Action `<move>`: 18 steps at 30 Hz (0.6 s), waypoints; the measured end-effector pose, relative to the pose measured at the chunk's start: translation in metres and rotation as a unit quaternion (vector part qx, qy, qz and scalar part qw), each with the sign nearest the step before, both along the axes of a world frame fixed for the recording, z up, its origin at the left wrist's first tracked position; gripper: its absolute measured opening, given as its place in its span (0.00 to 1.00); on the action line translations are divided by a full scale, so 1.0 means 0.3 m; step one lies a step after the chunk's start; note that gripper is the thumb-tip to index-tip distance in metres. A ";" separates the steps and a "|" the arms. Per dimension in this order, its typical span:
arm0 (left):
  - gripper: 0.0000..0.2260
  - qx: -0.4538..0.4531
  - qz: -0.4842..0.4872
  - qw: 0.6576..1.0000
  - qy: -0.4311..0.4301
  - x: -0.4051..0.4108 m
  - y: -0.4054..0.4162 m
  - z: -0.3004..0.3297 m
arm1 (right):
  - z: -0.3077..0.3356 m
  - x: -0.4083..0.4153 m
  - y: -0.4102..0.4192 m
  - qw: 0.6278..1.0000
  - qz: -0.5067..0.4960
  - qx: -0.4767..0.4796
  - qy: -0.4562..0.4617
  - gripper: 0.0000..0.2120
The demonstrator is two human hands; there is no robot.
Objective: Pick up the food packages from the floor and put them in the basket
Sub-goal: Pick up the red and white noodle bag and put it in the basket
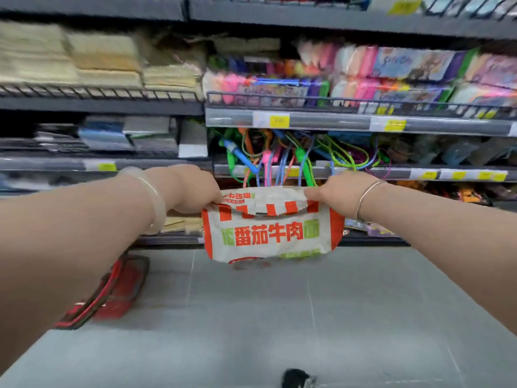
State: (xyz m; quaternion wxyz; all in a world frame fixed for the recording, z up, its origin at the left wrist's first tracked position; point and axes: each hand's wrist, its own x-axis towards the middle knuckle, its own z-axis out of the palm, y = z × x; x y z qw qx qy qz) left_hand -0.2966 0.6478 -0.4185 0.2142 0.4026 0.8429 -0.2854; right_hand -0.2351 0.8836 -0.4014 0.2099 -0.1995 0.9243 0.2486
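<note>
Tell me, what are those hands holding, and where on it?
A white-and-orange food package, pinched along its top edge: left hand at one corner, right hand at the other.

A white plastic food package point(272, 228) with orange stripes and orange-and-green lettering hangs crumpled between the two hands, pinched at its top corners. A red plastic basket point(123, 287) sits on the floor below the left forearm.

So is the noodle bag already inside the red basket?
No, the noodle bag hangs in the air between the left hand and right hand, while the red basket sits on the floor to the left.
</note>
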 end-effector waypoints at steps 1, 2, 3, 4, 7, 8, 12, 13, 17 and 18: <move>0.09 0.006 0.015 1.000 0.006 0.006 -0.079 0.048 | 0.045 0.000 -0.072 1.000 0.001 -0.007 0.007 0.22; 0.08 0.014 0.028 0.999 0.017 0.017 -0.164 0.107 | 0.092 -0.003 -0.153 1.000 0.009 -0.011 0.012 0.22; 0.07 0.013 0.041 0.999 0.025 0.025 -0.247 0.159 | 0.132 -0.010 -0.224 1.000 0.016 -0.016 0.014 0.23; 0.07 0.015 0.056 0.998 0.038 0.030 -0.336 0.213 | 0.178 -0.020 -0.302 0.999 0.026 -0.019 0.017 0.23; 0.06 0.005 0.096 0.992 0.088 0.063 -0.602 0.350 | 0.291 -0.049 -0.521 0.995 0.079 -0.034 0.049 0.23; 0.05 0.003 0.110 0.989 0.103 0.090 -0.680 0.391 | 0.328 -0.054 -0.591 0.993 0.097 -0.040 0.063 0.22; 0.07 0.003 0.189 0.973 0.131 0.214 -0.950 0.534 | 0.471 -0.078 -0.859 0.976 0.181 -0.054 0.107 0.20; 0.07 0.002 0.199 0.969 0.149 0.233 -1.022 0.565 | 0.502 -0.090 -0.928 0.971 0.197 -0.054 0.124 0.20; 0.09 0.009 0.255 0.947 0.197 0.303 -1.323 0.686 | 0.621 -0.152 -1.237 0.952 0.244 -0.067 0.174 0.13; 0.09 0.007 0.272 0.941 0.202 0.320 -1.398 0.710 | 0.635 -0.164 -1.323 0.946 0.258 -0.070 0.183 0.10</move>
